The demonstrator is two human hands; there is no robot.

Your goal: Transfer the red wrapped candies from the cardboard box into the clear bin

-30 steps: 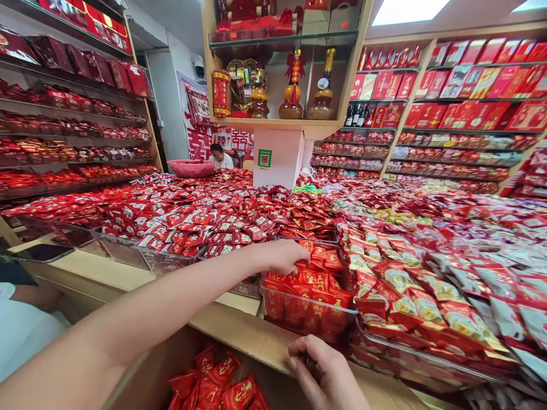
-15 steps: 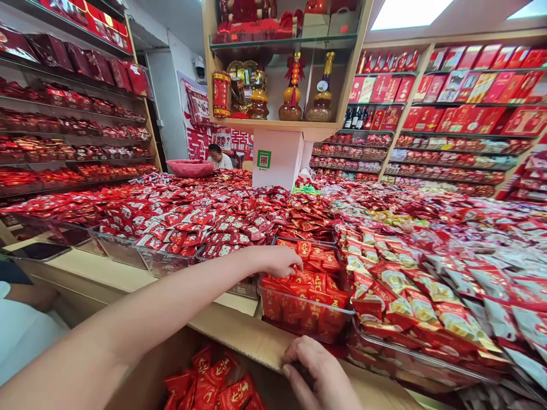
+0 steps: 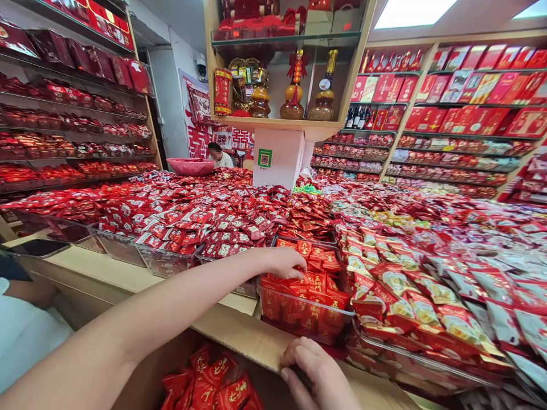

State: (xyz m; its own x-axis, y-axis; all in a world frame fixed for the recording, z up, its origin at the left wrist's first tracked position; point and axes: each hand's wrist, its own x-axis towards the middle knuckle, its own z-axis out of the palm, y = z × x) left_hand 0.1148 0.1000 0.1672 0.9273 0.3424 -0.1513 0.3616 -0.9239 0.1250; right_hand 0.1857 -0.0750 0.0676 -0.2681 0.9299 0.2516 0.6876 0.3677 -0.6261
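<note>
My left hand (image 3: 290, 263) reaches over the clear plastic bin (image 3: 305, 307) of red packets with gold lettering (image 3: 318, 282). Its fingers are curled together, tips down at the packets; what lies between them is hidden. Nearer to me, my right hand (image 3: 314, 370) is closed over the edge of a cardboard box flap (image 3: 243, 337), thumb below the fingers. Inside the open box, under my left forearm, lie more red packets (image 3: 233, 393) of the same look.
Bins of small-packet sweets (image 3: 239, 230) spread across the counter, with larger red and gold packets (image 3: 410, 307) at the right. A phone (image 3: 38, 248) lies at the left edge. Behind stand a white pillar (image 3: 277, 156), a pink basket (image 3: 190, 166) and a seated person (image 3: 220, 156).
My left hand has shifted slightly to the right over the packets, fingers still bent down. My right hand stays on the flap, almost unmoved.
</note>
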